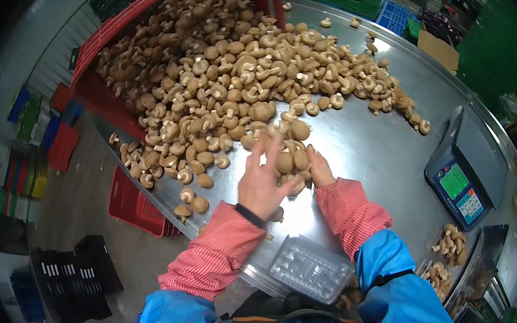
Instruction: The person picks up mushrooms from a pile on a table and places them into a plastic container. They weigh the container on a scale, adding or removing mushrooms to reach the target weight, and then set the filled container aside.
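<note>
Matt brown mushrooms (284,161) with smooth caps at the fingers (271,149), shiny bare metal table (369,149) under them, clear glossy ribbed plastic tray (313,268) behind the wrists, red woven cloth sleeves (215,253).

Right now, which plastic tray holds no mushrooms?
The clear tray at the steel table's near edge; the other two, by the digital scale, are heaped with shiitake mushrooms.
</note>
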A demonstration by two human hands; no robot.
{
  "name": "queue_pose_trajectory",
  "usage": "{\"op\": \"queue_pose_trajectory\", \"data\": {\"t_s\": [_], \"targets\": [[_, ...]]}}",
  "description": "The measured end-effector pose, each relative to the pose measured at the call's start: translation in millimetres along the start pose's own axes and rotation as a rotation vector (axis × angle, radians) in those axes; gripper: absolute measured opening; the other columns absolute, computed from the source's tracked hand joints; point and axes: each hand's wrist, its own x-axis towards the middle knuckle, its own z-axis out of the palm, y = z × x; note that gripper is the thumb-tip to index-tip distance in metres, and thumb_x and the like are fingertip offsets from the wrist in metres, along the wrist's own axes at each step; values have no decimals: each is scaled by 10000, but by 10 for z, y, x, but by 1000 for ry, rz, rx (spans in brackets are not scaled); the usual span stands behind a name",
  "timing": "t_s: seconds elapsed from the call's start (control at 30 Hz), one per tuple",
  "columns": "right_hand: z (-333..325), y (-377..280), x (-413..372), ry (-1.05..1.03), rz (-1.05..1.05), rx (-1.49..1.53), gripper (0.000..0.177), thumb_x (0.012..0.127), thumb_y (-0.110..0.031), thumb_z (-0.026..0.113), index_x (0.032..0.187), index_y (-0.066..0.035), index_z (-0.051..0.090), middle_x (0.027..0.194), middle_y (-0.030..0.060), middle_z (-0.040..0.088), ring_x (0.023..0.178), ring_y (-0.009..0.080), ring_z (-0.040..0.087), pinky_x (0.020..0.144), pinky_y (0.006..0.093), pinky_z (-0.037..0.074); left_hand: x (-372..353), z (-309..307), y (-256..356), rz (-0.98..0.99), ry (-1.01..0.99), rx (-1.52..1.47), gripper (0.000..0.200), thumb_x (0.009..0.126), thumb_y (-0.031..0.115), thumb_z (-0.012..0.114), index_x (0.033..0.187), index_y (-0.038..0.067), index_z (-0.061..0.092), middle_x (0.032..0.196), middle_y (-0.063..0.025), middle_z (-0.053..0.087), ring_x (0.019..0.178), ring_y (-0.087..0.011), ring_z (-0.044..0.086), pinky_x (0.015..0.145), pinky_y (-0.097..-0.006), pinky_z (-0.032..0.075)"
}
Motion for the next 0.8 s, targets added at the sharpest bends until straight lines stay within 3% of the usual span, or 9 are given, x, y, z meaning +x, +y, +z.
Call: {"op": "queue_pose_trajectory", "data": {"t_s": [0.1, 0.2, 0.3, 0.37, 0.4, 0.5, 0.63, 0.67, 0.8], "targets": [[-111, -282, -293, 96, -35, 21, 469, 994, -372, 401, 1218, 21, 524, 1090, 117, 610, 951, 181, 595, 840, 292, 486, 46, -102, -105, -47, 214, -63, 778, 791, 316, 707, 1416, 59, 320, 1402, -219, 348, 1285, -353, 383, 1040, -409, 359], [-350, -446, -525, 192, -59, 1, 450, 993, -368, 406, 1212, 6, 531, 1095, 116, 608, 957, 178, 591, 848, 293, 482, 135, 282, -227, -316, 202, -463, 718, 862, 403, 624, 1407, 47, 322, 1390, -214, 366, 1207, -329, 451, 1007, -365, 374], [-702, -466, -646, 287, -186, -21, 432, 991, -355, 418, 1151, 23, 552, 1053, 117, 613, 938, 186, 585, 839, 290, 465, 274, 943, -57, -473, -81, -864, 712, 898, 498, 534, 1407, 46, 325, 1302, -221, 460, 1156, -300, 493, 966, -362, 404], [-883, -578, -795, 393, -270, -76, 432, 990, -352, 420, 1132, 32, 557, 1017, 117, 616, 917, 190, 579, 835, 288, 453, 463, 978, 398, -556, -289, -897, 575, 935, 428, 521, 1360, 60, 397, 1060, -94, 573, 840, -134, 552, 739, -273, 477], [-957, -662, -858, 480, -425, -141, 427, 993, -357, 406, 1071, 31, 567, 955, 119, 613, 876, 190, 561, 818, 297, 438, 550, 1145, 533, -474, -210, -788, 538, 917, 387, 569, 1324, 58, 445, 953, -48, 587, 639, -58, 483, 555, -219, 439], [-1377, -1004, -1115, 525, -459, -152, 431, 999, -365, 379, 1008, 25, 562, 915, 122, 604, 852, 188, 548, 802, 309, 434, 718, 1543, 863, -247, -303, -636, 323, 869, 262, 653, 1094, 31, 636, 756, 0, 590, 571, -51, 487, 473, -213, 415], [-2072, -1473, -1328, 661, -511, -271, 438, 985, -382, 381, 975, 26, 539, 869, 128, 579, 770, 212, 568, 719, 309, 458, 1116, 1878, 1616, -148, -474, -703, 333, 810, 269, 681, 1033, 20, 677, 830, -82, 690, 660, -131, 625, 596, -269, 504], [-2220, -1674, -1476, 678, -405, -243, 421, 965, -373, 415, 964, 31, 535, 803, 124, 567, 638, 212, 574, 540, 313, 471, 1250, 2008, 1808, -61, -474, -687, 336, 803, 270, 681, 1032, 25, 678, 839, -94, 693, 677, -146, 636, 612, -275, 509], [-3173, -2171, -1630, 707, -459, -370, 355, 946, -308, 464, 970, 43, 517, 703, 105, 549, 497, 180, 534, 376, 310, 414, 1710, 2434, 2693, 141, -536, -635, 342, 790, 277, 679, 1047, 51, 681, 869, -123, 701, 774, -200, 668, 707, -311, 521]]}}
